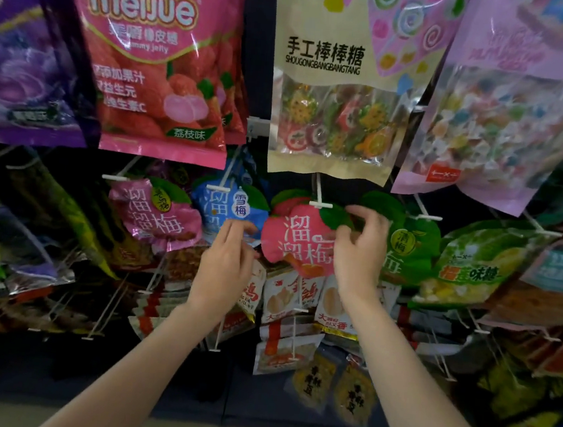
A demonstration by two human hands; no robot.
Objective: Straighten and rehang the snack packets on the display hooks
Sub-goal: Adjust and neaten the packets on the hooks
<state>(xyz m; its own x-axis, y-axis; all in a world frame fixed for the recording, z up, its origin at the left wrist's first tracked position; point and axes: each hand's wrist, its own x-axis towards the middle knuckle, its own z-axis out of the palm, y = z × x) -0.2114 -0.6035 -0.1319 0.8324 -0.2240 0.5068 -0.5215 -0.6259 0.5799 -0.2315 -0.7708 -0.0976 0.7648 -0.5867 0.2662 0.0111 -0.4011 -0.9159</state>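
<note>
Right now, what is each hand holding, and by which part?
Both hold the red packet: right hand pinches its green top, left hand its left edge.

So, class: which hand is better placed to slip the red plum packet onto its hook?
Probably the right hand: it pinches the red plum packet by its top, just beside the hook tip. The left hand sits lower.

Between the two hands hangs a glossy plastic peach-shaped red packet (296,240), on a smooth white hook (319,196). Above the hands, the pink jelly bag (157,63) gleams as shiny film; the lollipop bag (339,64) looks matt and paper-like, with a clear plastic window.
</note>
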